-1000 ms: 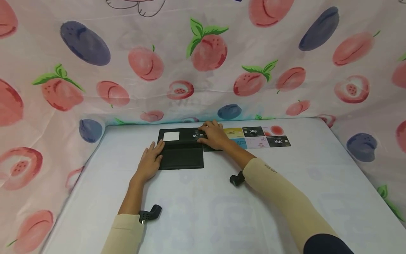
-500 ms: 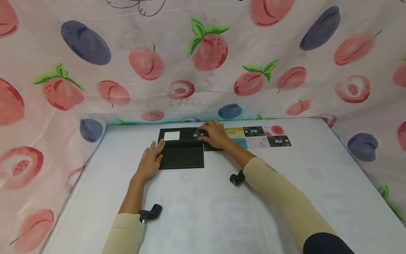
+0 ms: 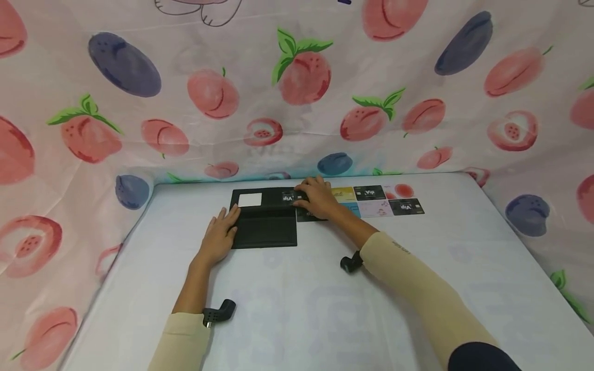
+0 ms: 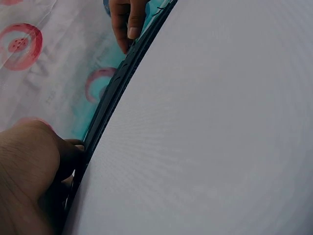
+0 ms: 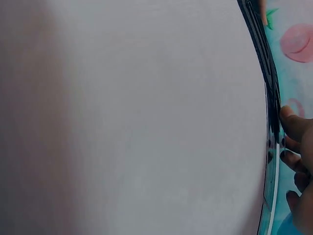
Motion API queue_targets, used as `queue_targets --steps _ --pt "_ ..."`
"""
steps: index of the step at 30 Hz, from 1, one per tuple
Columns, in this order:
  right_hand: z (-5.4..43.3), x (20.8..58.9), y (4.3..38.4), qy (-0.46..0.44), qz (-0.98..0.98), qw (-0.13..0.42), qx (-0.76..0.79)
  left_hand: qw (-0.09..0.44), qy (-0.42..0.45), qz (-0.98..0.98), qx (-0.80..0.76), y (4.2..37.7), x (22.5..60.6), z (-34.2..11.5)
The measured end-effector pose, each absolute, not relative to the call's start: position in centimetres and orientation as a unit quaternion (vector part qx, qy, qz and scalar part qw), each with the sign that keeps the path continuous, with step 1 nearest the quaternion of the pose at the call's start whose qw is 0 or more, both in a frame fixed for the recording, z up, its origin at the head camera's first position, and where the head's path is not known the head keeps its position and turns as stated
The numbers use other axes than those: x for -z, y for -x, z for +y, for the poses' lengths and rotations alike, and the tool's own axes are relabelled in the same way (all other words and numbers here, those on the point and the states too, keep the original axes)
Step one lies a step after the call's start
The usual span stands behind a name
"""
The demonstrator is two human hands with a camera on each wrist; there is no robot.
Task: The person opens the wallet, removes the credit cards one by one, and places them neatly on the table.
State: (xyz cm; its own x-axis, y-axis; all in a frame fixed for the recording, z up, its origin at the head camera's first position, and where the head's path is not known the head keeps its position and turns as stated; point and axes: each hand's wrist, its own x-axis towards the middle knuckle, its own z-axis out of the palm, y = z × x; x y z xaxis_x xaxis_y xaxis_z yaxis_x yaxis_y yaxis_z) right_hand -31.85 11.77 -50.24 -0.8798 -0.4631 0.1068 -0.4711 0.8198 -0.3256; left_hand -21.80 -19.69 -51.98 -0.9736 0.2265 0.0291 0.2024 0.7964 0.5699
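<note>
In the head view a black card wallet [image 3: 264,234] lies unfolded on the white table, a white rectangle [image 3: 250,199] on the left of its upper half. My left hand [image 3: 218,237] rests along the wallet's left edge, fingers extended. At the upper right my right hand [image 3: 317,198] pinches the end of a black Vip card [image 3: 287,196], which lies on the wallet's upper half; whether it sits in a slot is unclear. Both wrist views look low across the table: the wallet [image 4: 110,95] is a thin dark strip, and my right thumb [image 5: 287,112] touches its end.
Two rows of cards lie right of the wallet: a yellow card [image 3: 343,194], a blue card [image 3: 351,208], a pink card [image 3: 374,208], a black card [image 3: 406,206] and others, some partly covered by my right hand. A fruit-patterned cloth [image 3: 260,103] hangs behind the table.
My right hand has shifted slightly right, and more of the Vip lettering shows beside its fingers. My left hand and the wallet stay in place.
</note>
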Motion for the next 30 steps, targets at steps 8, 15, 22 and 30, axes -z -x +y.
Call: queue_targets --steps 8,15,22,30 --pt "12.6 50.3 31.7 -0.239 -0.953 0.018 -0.184 0.021 -0.113 0.947 -0.299 21.6 51.9 -19.7" --pt "13.6 50.1 31.2 -0.247 -0.95 0.031 -0.19 0.02 -0.115 0.947 -0.298 21.7 51.8 -19.7" --pt "14.4 50.3 30.9 -0.247 -0.948 0.043 -0.197 0.022 -0.111 0.947 -0.301 21.7 51.7 -19.6" --pt "15.5 50.7 30.4 -0.269 -0.928 0.04 -0.255 0.022 -0.114 0.946 -0.304 21.9 52.0 -19.7"
